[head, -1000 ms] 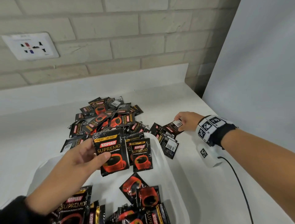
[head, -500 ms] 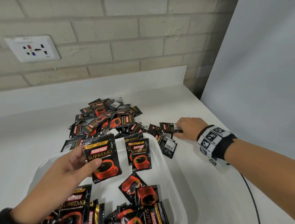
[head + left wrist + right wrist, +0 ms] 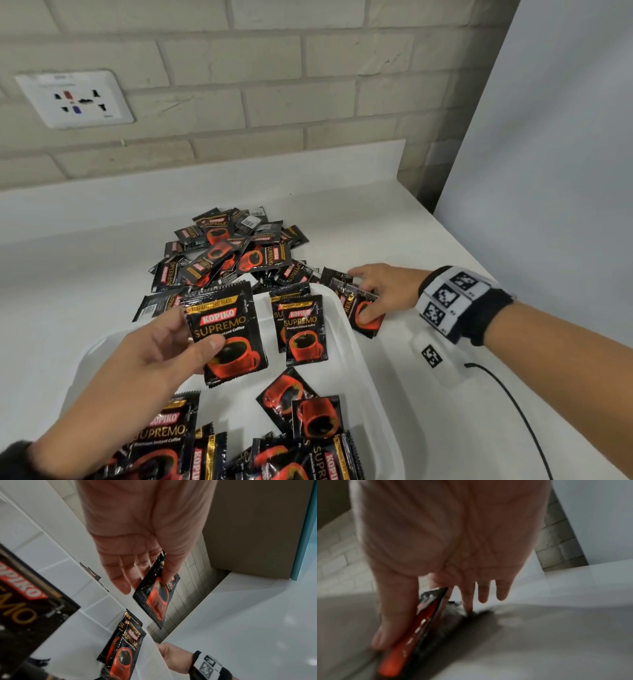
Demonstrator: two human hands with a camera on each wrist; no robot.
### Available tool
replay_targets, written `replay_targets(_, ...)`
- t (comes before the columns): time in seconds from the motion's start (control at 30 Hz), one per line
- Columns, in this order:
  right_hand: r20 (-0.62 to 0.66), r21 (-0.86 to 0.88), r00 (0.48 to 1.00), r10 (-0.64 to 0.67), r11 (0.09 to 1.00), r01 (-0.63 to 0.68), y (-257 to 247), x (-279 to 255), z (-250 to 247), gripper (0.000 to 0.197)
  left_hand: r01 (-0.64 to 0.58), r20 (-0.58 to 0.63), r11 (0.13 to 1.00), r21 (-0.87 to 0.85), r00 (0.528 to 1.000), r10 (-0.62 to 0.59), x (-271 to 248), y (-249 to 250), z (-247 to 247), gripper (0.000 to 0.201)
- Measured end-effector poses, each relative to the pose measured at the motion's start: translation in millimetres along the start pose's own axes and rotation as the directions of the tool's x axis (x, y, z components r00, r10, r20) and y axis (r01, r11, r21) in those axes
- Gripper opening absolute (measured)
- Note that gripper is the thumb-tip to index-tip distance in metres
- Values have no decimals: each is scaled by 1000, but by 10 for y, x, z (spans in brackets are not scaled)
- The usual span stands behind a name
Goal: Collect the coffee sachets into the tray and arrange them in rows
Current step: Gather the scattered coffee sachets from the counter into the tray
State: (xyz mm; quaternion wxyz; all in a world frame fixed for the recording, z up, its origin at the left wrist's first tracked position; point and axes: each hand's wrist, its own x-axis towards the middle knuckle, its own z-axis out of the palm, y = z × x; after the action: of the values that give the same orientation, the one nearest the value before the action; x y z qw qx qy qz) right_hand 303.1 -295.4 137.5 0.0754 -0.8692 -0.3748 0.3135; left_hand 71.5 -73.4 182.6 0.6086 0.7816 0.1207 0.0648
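Wall socket (image 3: 73,99) sits on the brick wall at far left, seen in the head view only. Left hand (image 3: 150,356) holds a small stack of Kopiko Supremo sachets (image 3: 227,334) above the white tray (image 3: 368,387), thumb on front, fingers (image 3: 120,580) behind; the left wrist view shows the stack edge-on with several layers, the count unreadable. Two upright sachets (image 3: 301,327) overlap at the tray's far end; a jumble of sachets (image 3: 274,438) fills the near end, cut off by the frame bottom. Loose pile of sachets (image 3: 233,250) lies on the white worktop (image 3: 428,240) beyond the tray. Right hand (image 3: 383,291), just right of the tray's far corner, pinches a red-and-black sachet (image 3: 363,317) at the pile's edge: thumb on its face, index finger behind, other fingers straight. The right wrist view is blurred, the sachet (image 3: 419,618) a red streak there. Marker wristband (image 3: 455,301) and cable (image 3: 513,411) at right.
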Motion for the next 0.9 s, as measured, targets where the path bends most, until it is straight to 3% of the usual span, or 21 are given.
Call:
replay_targets(0.1,-86,75,995,40,997,-34,-70,64,78,49,-27,6,1000,-1,1000,27,-33,26,8,68)
replay_targets(0.23,-160,102,987,34,995,-18,-142,23,87,25,-30,0,999,25,1000,30,-102,21,-70,68)
replay_targets(0.43,-241,338,966,90,941,-3,-44,-36,79,27,-32,-29,996,85,999,35,-220,-38,-202,54)
replay_targets(0.53,-343,415,930,135,910,21,16,-176,-24,25,-14,34,995,103,999,11,-326,-84,-220,62)
replay_targets(0.67,-478,518,867,142,842,148,-104,-507,-150,29,48,119,975,219,990,-75,-455,-108,-192,51)
replay_targets(0.77,-425,562,905,19,789,248,-422,-791,-124,30,43,242,954,297,963,-119,-519,-102,-149,56)
replay_targets(0.83,-315,592,945,-87,761,267,-659,-944,-39,31,47,270,942,331,952,-142,-524,-143,-132,63)
replay_targets(0.9,-161,594,969,-185,766,245,-858,-1047,87,34,27,270,883,468,947,-172,-525,-165,-108,66)
